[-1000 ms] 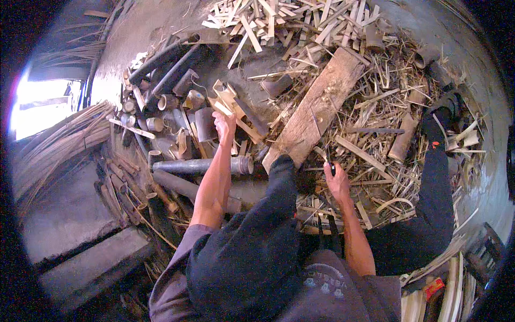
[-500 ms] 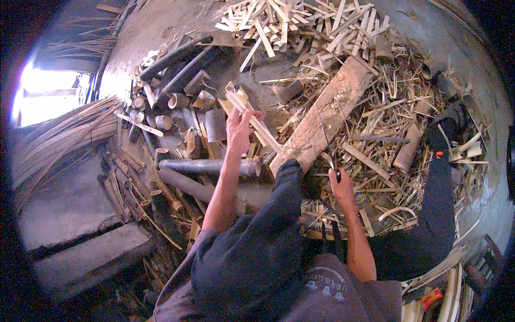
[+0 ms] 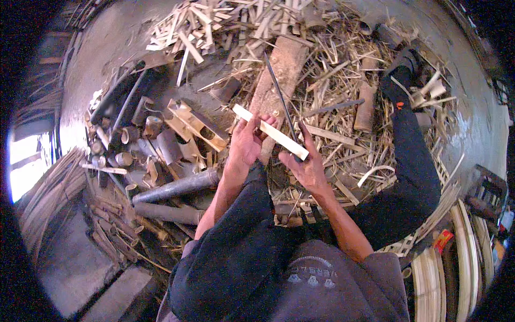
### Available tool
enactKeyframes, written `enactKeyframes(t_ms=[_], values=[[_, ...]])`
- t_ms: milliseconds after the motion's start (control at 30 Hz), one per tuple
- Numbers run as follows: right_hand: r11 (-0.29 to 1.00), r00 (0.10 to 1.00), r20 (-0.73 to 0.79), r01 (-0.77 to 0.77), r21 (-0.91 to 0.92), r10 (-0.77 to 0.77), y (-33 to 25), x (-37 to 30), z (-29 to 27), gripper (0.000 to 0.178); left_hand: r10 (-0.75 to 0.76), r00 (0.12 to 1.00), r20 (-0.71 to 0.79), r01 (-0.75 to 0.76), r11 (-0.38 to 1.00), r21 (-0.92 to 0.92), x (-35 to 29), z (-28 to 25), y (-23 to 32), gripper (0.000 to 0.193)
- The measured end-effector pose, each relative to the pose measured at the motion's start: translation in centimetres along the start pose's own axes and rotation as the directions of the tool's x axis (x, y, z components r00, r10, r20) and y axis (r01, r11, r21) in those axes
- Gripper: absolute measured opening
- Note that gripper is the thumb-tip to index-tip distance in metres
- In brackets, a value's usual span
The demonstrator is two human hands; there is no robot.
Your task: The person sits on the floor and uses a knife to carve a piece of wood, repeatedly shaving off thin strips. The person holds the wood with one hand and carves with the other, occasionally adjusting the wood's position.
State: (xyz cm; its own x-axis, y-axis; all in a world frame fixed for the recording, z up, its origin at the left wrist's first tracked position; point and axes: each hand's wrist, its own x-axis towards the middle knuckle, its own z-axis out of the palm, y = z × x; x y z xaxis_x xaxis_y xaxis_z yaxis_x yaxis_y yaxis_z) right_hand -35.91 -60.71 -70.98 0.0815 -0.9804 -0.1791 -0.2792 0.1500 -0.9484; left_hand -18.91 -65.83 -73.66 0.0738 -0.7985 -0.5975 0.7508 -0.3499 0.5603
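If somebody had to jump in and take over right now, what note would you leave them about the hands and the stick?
Left hand: gripping the pale flat bamboo strip near its upper end.
Right hand: shut on the long thin dark blade, and touching the strip's lower end.
The strip is held in the air over the worn wooden chopping block, with split bamboo offcuts scattered around and round bamboo tube sections piled on the left.
Done: strip picked up and in both hands.
Left: no cut shows in the strip yet, so probably the splitting.
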Motion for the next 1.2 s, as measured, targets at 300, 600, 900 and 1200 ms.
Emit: enactKeyframes(t_ms=[300, 600, 900, 1200], values=[[0.986, 0.98, 0.159, 0.134, -0.097, -0.118, -4.6, 3.9, -3.6, 0.063, 0.238, 0.663, 0.71, -0.702, -0.134, 0.7, -3.4, 3.0, 3.1, 0.037], [0.995, 0.988, 0.117, -0.102, -0.017, 0.103, -6.6, 3.2, -3.8, 0.057, 0.321, 0.847, 0.424, -0.523, 0.65, 0.552, 0.1, 1.6, 1.8, 0.028], [0.951, 0.978, 0.179, -0.154, 0.268, 0.108, -10.4, 0.9, -3.2, 0.058, 0.37, 0.852, 0.37, -0.444, 0.886, 0.135, 3.2, 0.1, -2.0, 0.038], [0.793, 0.859, 0.28, -0.506, 0.341, 0.428, -9.3, 0.9, -2.2, 0.038, 0.338, 0.854, 0.396, -0.472, 0.823, 0.317, 1.3, 1.2, -3.6, 0.045]])
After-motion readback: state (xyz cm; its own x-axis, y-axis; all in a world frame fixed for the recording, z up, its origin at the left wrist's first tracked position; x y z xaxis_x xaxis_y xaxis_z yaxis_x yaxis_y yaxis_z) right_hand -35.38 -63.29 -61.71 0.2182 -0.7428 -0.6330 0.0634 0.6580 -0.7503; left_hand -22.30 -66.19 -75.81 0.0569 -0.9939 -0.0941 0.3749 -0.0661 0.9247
